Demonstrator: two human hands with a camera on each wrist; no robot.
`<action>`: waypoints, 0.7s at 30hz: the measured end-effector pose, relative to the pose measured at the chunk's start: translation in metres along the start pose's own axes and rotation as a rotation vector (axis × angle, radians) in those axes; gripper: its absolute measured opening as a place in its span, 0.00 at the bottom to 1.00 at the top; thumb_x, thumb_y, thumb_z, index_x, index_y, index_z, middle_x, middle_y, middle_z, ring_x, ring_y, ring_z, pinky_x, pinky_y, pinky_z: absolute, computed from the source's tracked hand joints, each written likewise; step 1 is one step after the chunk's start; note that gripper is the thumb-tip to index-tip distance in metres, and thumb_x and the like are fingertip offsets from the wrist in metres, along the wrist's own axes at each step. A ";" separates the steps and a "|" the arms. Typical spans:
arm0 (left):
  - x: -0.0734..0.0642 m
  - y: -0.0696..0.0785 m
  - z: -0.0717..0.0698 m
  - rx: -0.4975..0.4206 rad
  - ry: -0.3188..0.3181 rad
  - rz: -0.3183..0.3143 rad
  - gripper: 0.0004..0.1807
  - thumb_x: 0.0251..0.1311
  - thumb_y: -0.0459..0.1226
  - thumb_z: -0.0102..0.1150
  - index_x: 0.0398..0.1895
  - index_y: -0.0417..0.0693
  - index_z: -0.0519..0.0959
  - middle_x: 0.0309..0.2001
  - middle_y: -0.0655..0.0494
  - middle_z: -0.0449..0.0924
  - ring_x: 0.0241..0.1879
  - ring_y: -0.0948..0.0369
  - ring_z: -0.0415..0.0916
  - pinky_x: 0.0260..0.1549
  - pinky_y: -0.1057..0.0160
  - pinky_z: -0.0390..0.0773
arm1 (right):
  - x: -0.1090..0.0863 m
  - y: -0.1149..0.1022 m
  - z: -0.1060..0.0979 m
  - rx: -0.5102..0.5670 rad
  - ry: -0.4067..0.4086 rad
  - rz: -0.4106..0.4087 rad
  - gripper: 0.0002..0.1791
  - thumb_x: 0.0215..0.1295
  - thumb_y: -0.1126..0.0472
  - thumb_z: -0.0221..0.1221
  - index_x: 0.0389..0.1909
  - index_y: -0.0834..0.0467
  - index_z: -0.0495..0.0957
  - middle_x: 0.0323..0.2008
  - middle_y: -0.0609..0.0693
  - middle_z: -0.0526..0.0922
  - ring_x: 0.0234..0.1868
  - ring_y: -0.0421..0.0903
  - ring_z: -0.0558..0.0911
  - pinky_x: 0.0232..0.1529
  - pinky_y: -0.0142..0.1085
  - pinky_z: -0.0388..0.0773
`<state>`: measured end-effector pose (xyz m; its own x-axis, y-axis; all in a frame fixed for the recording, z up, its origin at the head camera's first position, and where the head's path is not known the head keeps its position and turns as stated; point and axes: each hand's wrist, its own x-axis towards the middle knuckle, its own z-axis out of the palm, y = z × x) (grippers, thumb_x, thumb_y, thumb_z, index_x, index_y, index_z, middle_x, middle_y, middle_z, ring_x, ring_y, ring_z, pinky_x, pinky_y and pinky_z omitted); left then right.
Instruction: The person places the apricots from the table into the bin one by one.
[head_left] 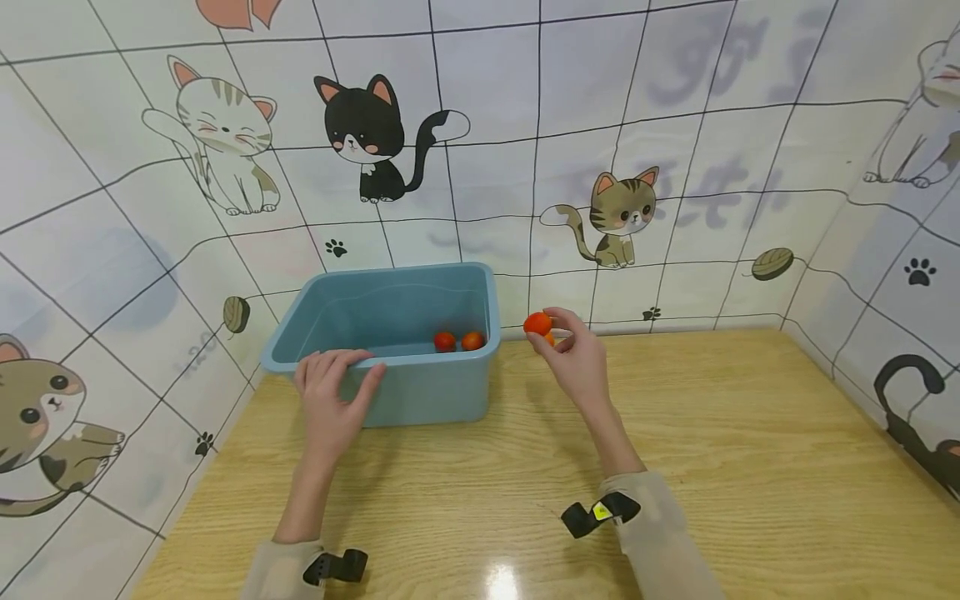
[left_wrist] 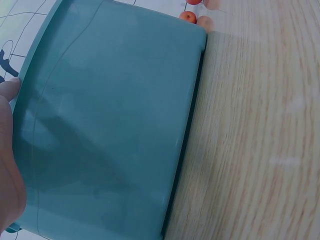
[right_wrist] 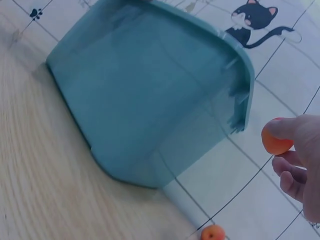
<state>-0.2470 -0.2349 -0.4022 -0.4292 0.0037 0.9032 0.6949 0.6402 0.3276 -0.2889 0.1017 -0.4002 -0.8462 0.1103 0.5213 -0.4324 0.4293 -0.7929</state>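
Note:
In the head view my right hand point(head_left: 581, 358) pinches a small red-orange tomato point(head_left: 537, 323) between thumb and fingertips, just right of a blue plastic bin point(head_left: 427, 392). The held tomato point(right_wrist: 276, 142) looks smooth and round in the right wrist view, level with the bin's rim. A second tomato point(right_wrist: 213, 233) rests on the table by the wall, mostly behind the right hand in the head view. My left hand point(head_left: 330, 400) holds the bin's front rim, fingers over the edge and thumb against the front. Inside the bin, two red tomatoes point(head_left: 445, 342) lie in the right corner.
A light wood table point(head_left: 450, 508) carries the bin, which stands near the back wall point(head_left: 510, 167). That wall is covered with a cat-patterned grid and continues along both sides. Black camera mounts point(head_left: 600, 512) sit on both sleeves.

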 end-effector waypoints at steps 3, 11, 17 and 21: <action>0.000 0.000 0.000 -0.004 -0.001 -0.003 0.14 0.61 0.45 0.68 0.40 0.42 0.86 0.38 0.50 0.83 0.41 0.48 0.71 0.59 0.46 0.52 | 0.001 -0.012 0.001 0.038 0.032 -0.019 0.24 0.61 0.56 0.72 0.57 0.55 0.80 0.47 0.56 0.86 0.24 0.49 0.77 0.25 0.31 0.73; 0.000 0.000 0.000 -0.012 0.001 0.000 0.15 0.62 0.47 0.68 0.40 0.43 0.86 0.38 0.51 0.83 0.41 0.49 0.72 0.59 0.45 0.52 | -0.002 -0.037 0.005 0.086 0.073 -0.085 0.23 0.61 0.54 0.71 0.56 0.56 0.81 0.47 0.55 0.87 0.21 0.48 0.76 0.23 0.31 0.73; 0.001 0.001 0.000 -0.009 -0.001 -0.001 0.15 0.62 0.46 0.68 0.40 0.42 0.86 0.38 0.50 0.83 0.41 0.48 0.71 0.59 0.46 0.52 | -0.007 -0.046 0.010 0.120 0.076 -0.111 0.23 0.61 0.56 0.71 0.56 0.57 0.81 0.47 0.54 0.87 0.20 0.47 0.75 0.22 0.31 0.72; 0.000 0.001 -0.001 -0.005 -0.004 -0.009 0.15 0.62 0.45 0.68 0.40 0.41 0.85 0.38 0.50 0.83 0.41 0.48 0.71 0.59 0.47 0.52 | -0.009 -0.053 0.014 0.148 0.063 -0.138 0.23 0.61 0.57 0.72 0.57 0.56 0.81 0.48 0.54 0.87 0.20 0.46 0.76 0.22 0.31 0.72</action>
<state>-0.2460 -0.2348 -0.4015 -0.4378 0.0016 0.8991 0.6937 0.6367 0.3367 -0.2628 0.0655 -0.3678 -0.7566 0.1173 0.6433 -0.5879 0.3085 -0.7478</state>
